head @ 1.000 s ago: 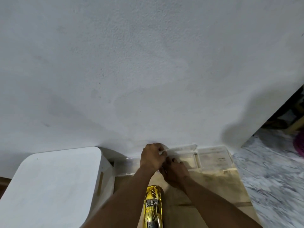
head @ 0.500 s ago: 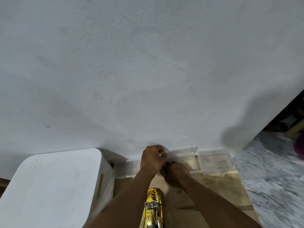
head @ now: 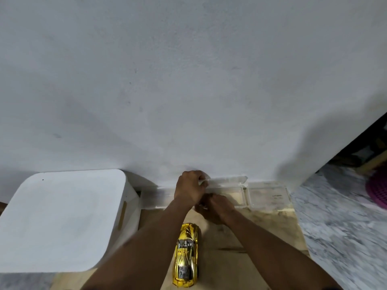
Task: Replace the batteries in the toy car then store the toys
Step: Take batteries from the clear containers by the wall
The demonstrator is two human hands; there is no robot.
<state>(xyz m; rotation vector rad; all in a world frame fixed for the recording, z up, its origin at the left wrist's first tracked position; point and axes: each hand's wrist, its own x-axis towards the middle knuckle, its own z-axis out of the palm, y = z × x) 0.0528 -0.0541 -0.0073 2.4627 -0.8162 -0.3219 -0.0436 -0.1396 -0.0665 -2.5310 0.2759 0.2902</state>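
Toy car [head: 187, 254]: gold, glossy, lying lengthwise on a wooden board [head: 261, 231] between the two forearms, nearer than both hands and touched by neither. Clear plastic box [head: 228, 191]: shallow, set against the foot of the white wall [head: 188, 80] at the board's far edge; its lid [head: 226, 180] was raised along the far side; a second clear box [head: 269, 194] sat just beside it on the right. Left hand [head: 189, 190]: its grip was closed on the left end of the raised lid, fingers curled over the edge. Right hand [head: 215, 208]: at the near rim of the same box, just below the left hand and touching or nearly touching it; fingers curled, but whether its grip held anything could not be told; blurred. White storage bin [head: 58, 218]: rounded corners, slot handle on its right face, standing left of the board. Marbled floor [head: 345, 237]: right of the board; a purple mesh object [head: 377, 189] at the far right edge, partly cut off.
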